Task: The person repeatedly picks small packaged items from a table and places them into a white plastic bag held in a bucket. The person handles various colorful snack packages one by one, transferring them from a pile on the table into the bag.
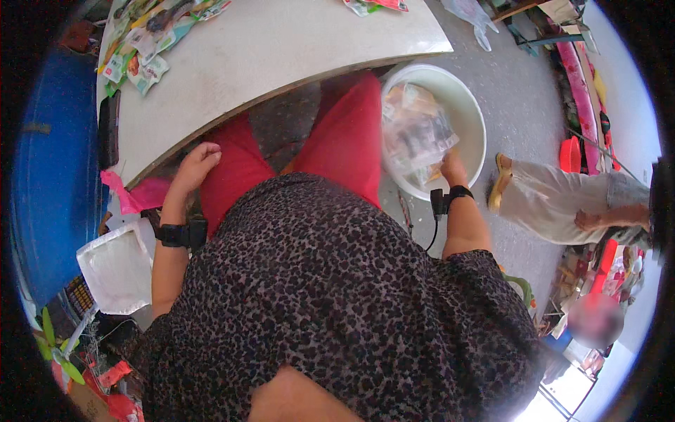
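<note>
My right hand (453,168) reaches down inside a white plastic bucket (477,124) on the floor, to the right of my legs. It is at the edge of clear plastic packets (419,129) with orange-brown and dark contents. Its fingertips are hidden, so a hold on a packet cannot be made out. My left hand (199,162) hovers over my left thigh, just off the table's near edge, fingers loosely curled and nothing seen in them. Both wrists wear black straps with small devices.
The white table (274,58) bears a heap of colourful printed packets (150,47) at left, more packets (375,6) at its far edge and a dark phone-like object (109,129). A pink plastic bag (140,195) and a white foam box (118,269) are at left. Another person's legs (553,195) stand right of the bucket.
</note>
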Demonstrator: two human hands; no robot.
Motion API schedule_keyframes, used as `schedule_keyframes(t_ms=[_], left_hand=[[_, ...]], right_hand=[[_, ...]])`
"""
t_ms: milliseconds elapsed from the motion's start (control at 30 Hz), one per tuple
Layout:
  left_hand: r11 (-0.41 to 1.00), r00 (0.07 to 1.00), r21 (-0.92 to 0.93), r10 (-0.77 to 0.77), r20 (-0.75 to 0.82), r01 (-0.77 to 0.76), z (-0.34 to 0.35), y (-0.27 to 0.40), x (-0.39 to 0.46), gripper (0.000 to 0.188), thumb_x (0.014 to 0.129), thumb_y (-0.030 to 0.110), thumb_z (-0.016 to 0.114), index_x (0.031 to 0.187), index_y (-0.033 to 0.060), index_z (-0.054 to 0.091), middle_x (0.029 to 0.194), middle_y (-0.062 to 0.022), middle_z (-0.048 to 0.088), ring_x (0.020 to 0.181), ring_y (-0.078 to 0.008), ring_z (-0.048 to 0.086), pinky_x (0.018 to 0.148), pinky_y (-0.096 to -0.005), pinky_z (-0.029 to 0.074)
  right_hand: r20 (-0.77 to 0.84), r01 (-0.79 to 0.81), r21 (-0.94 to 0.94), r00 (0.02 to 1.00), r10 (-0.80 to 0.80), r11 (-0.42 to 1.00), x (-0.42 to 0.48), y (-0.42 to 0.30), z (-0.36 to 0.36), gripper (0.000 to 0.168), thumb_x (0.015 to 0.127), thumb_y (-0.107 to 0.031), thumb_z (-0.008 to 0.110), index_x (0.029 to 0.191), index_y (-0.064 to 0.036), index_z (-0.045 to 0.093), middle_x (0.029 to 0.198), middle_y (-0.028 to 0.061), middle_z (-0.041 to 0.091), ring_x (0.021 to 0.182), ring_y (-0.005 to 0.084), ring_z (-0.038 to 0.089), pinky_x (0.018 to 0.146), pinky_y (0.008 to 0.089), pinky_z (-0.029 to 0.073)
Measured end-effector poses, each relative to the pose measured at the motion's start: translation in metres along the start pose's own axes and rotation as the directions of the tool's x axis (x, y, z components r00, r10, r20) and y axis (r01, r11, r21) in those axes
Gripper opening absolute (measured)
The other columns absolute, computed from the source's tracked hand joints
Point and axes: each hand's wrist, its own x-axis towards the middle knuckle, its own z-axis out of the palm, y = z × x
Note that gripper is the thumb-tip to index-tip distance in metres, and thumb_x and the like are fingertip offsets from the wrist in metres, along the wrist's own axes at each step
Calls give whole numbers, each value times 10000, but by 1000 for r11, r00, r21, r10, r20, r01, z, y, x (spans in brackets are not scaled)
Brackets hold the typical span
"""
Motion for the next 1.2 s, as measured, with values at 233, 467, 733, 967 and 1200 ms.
schedule_keyframes(t_ms=[233, 467, 733, 967, 1200], left_hand=[[983, 995, -162, -95, -35, 88, -15, -12, -19, 234, 753, 174, 489, 930, 23, 477, 772, -13, 495, 703, -82, 445, 610, -210, 365], [941, 934, -295, -247, -260, 167, -67, -32, -104, 163, 738, 156, 489, 868, 59, 481, 702, 23, 477, 607, -51, 428, 528, -182, 343], [799, 300, 34, -186, -936, 600, -108, -162, -227, 262, 712, 217, 499, 883, 20, 500, 775, -109, 548, 704, -224, 524, 633, -307, 407], [503, 277, 29, -425, -862, 864, -99, -188, -241, 286, 748, 253, 394, 858, 20, 517, 872, -190, 528, 835, -335, 490, 743, -405, 377], [533, 334, 161, -247, -910, 831, -118, -211, -262, 273, 786, 192, 318, 826, 11, 519, 851, -190, 532, 796, -348, 493, 710, -409, 378]], right_hand=[[-68, 41, 139, 997, -32, 989, 33, -4, 27, 189, 710, -118, 427, 839, -38, 540, 873, 206, 532, 808, 360, 509, 707, 410, 408], [-387, 417, 453, 888, -248, 788, 44, -140, -47, 211, 717, -132, 465, 861, 12, 522, 826, 194, 546, 794, 296, 526, 707, 344, 408], [-574, 745, 388, 656, -489, 543, 5, -248, -77, 169, 682, -85, 499, 831, -6, 486, 834, 170, 509, 794, 335, 469, 708, 372, 379], [-701, 848, 26, 393, -595, 530, 9, -262, -57, 160, 638, -88, 506, 780, -16, 493, 834, 168, 511, 807, 334, 475, 698, 411, 388], [-627, 788, 184, 555, -547, 588, 11, -256, -51, 170, 675, -88, 489, 822, -3, 498, 851, 172, 513, 818, 339, 474, 724, 398, 386]])
